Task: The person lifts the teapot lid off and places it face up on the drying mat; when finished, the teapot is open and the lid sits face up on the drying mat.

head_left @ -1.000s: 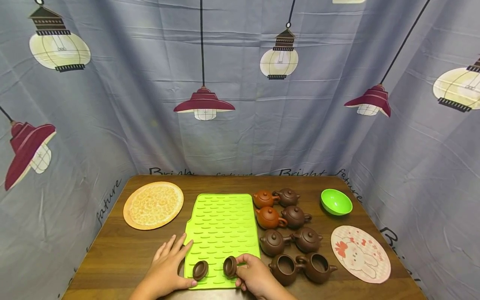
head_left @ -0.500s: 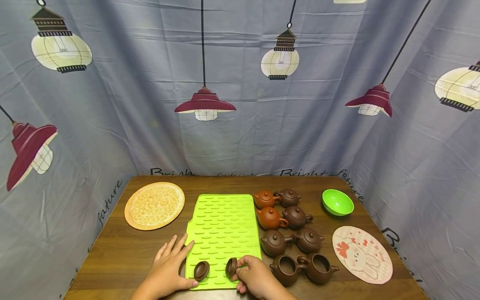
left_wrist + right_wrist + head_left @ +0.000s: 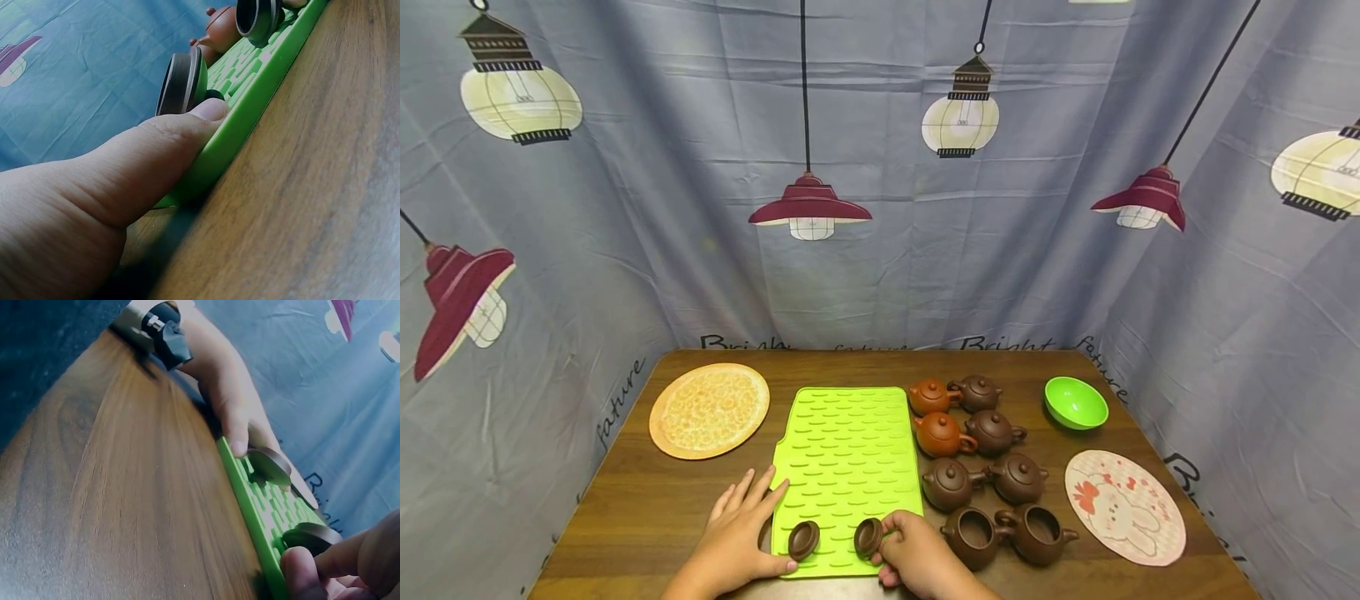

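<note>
A light-green mat (image 3: 850, 454) lies mid-table with two dark brown teapot lids on its front part, hollow undersides facing up and tilted. My left hand (image 3: 730, 542) rests at the mat's left side, fingers spread; its thumb (image 3: 209, 111) presses the front corner beside the left lid (image 3: 803, 541). My right hand (image 3: 917, 552) pinches the right lid (image 3: 868, 538) low at its edge between thumb (image 3: 300, 569) and forefinger. The right lid's knob is hidden. To the right stand two lidless brown teapots, a left one (image 3: 974, 550) and a right one (image 3: 1036, 548).
Behind the lidless pots stand several lidded teapots, including an orange-brown one (image 3: 938, 435) and a dark one (image 3: 992, 433). At the right are a green bowl (image 3: 1075, 408) and a pink rabbit mat (image 3: 1123, 510). A round tan mat (image 3: 709, 411) lies back left.
The right lid has tipped on edge and then back, its hollow side facing up more now, and shifted slightly right with my right hand. My left hand keeps its place.
</note>
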`<action>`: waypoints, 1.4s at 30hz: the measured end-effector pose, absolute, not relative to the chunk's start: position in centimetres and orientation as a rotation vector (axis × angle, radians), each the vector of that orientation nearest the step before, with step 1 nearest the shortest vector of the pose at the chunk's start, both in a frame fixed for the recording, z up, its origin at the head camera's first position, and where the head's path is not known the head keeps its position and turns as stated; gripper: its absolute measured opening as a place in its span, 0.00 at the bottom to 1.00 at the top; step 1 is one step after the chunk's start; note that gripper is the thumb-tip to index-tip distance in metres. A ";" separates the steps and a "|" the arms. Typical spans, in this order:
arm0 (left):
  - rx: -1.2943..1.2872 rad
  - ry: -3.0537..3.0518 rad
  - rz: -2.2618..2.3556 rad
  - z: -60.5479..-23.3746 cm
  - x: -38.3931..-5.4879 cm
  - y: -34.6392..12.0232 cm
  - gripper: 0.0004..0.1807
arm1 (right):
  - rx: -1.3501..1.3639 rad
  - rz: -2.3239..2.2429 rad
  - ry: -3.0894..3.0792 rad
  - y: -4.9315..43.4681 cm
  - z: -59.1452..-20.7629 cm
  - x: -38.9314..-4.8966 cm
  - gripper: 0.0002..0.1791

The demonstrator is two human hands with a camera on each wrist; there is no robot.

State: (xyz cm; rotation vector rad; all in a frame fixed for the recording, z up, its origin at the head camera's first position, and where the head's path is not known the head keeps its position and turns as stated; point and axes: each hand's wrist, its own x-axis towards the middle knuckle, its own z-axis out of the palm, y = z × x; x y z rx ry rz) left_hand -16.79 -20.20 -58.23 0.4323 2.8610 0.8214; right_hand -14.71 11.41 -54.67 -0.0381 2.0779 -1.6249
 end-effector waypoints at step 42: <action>0.432 2.843 0.818 -58.2 -16.8 -20.3 0.67 | 0.181 -1.374 2.779 17.4 -49.6 -17.8 0.09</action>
